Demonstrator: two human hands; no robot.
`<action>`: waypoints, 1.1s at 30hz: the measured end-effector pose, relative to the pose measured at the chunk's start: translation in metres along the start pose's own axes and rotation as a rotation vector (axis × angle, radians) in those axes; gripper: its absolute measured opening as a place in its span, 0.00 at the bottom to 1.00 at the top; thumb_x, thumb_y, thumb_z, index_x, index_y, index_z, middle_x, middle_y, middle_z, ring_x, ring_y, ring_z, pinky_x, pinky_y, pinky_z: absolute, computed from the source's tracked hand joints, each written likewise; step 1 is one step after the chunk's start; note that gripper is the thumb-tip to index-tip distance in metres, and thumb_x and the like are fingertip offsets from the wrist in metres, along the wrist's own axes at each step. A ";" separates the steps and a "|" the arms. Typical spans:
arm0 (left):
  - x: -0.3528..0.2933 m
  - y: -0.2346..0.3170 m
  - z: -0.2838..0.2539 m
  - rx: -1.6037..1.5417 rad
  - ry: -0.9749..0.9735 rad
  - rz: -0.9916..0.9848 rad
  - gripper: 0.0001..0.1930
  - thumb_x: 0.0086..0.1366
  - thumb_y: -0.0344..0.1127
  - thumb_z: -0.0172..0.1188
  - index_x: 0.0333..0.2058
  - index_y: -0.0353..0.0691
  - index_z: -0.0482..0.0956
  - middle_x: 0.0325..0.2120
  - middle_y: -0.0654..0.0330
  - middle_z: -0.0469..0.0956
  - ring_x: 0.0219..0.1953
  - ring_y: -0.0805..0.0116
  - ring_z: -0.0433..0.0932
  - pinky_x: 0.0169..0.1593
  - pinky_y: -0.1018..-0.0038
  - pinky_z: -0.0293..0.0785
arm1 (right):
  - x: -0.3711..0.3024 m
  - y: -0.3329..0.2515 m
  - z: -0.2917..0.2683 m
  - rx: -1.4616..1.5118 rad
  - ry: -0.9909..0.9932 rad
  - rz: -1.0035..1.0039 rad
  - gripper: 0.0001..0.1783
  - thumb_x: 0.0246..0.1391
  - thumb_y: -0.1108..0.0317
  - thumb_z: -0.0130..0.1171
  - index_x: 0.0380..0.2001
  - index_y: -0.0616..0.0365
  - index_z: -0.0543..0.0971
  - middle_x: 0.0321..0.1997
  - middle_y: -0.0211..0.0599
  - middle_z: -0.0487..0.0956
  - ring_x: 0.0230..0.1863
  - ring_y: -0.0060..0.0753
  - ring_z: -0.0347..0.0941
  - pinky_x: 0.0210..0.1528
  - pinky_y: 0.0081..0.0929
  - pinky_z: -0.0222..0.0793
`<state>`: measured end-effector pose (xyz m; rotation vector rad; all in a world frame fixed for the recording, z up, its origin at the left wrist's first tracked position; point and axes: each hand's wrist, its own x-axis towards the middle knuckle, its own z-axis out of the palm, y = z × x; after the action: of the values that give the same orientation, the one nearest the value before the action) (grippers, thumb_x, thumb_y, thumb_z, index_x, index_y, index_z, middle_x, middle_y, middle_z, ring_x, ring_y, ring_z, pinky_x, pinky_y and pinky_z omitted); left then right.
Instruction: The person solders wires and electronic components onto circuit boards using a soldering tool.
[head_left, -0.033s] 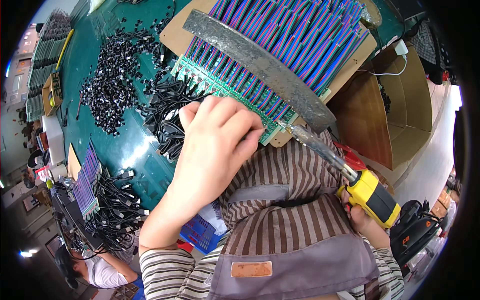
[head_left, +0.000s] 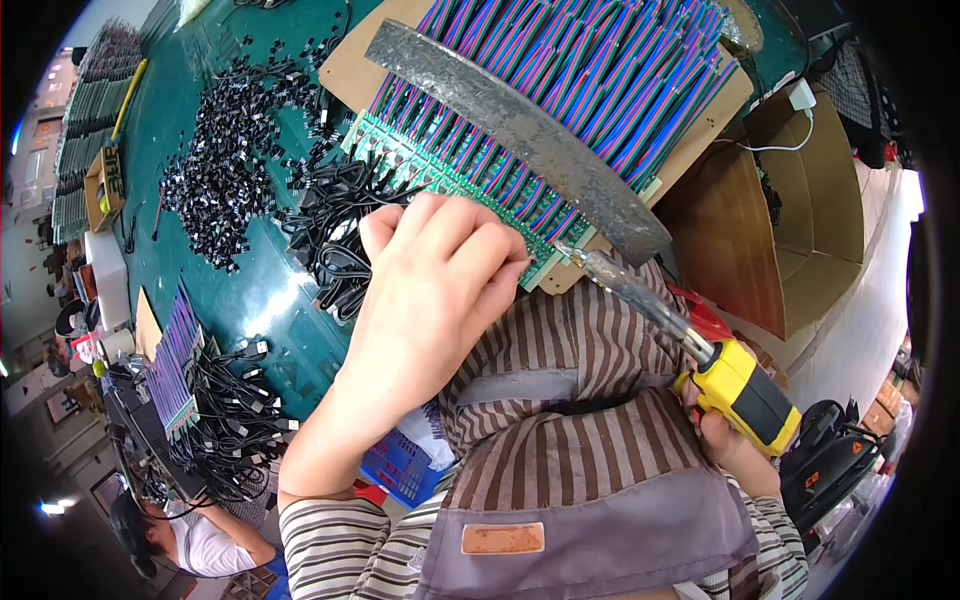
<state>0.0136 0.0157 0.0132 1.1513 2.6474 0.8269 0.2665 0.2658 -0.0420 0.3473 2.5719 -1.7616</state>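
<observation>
My right hand (head_left: 714,428) grips a yellow and black soldering gun (head_left: 745,395). Its metal tip rests at the near right end of a row of green circuit boards (head_left: 440,175). Over the near edge of that row, my left hand (head_left: 430,270) is closed with bent fingers pinched together; what they hold is hidden. From the boards run many blue, red, green and black wires (head_left: 590,60). A curved dark metal bar (head_left: 520,130) lies across the wires. Boards and wires sit on a brown board (head_left: 350,65). Black cables (head_left: 335,225) lie bunched beside my left hand.
Small black connectors (head_left: 225,170) are heaped on the green table (head_left: 270,310). An open cardboard box (head_left: 820,200) stands at the right. At the lower left are more wired boards (head_left: 172,375), black cables (head_left: 240,405) and another person (head_left: 195,540). A blue basket (head_left: 400,468) sits below my left forearm.
</observation>
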 end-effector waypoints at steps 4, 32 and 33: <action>-0.002 -0.001 0.001 0.173 0.050 0.169 0.08 0.49 0.32 0.66 0.30 0.45 0.79 0.28 0.68 0.76 0.35 0.68 0.73 0.46 0.67 0.59 | -0.001 0.001 0.001 -0.008 0.024 -0.016 0.22 0.42 0.55 0.58 0.31 0.67 0.78 0.33 0.49 0.79 0.34 0.46 0.77 0.37 0.35 0.74; -0.009 0.003 0.008 0.375 0.135 0.385 0.11 0.46 0.34 0.62 0.32 0.46 0.81 0.28 0.73 0.76 0.33 0.75 0.75 0.44 0.65 0.56 | 0.038 -0.029 0.004 -0.097 0.025 -0.313 0.12 0.36 0.69 0.60 0.28 0.64 0.78 0.27 0.39 0.77 0.27 0.39 0.75 0.29 0.28 0.71; -0.009 0.003 0.009 0.380 0.154 0.385 0.11 0.46 0.34 0.63 0.32 0.47 0.81 0.27 0.73 0.76 0.32 0.76 0.75 0.44 0.65 0.56 | 0.041 -0.030 0.004 -0.157 0.026 -0.376 0.12 0.36 0.71 0.60 0.28 0.64 0.78 0.27 0.38 0.77 0.26 0.38 0.75 0.29 0.27 0.71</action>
<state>0.0249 0.0148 0.0060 1.8002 2.8333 0.4822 0.2205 0.2594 -0.0209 -0.1271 2.9227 -1.6345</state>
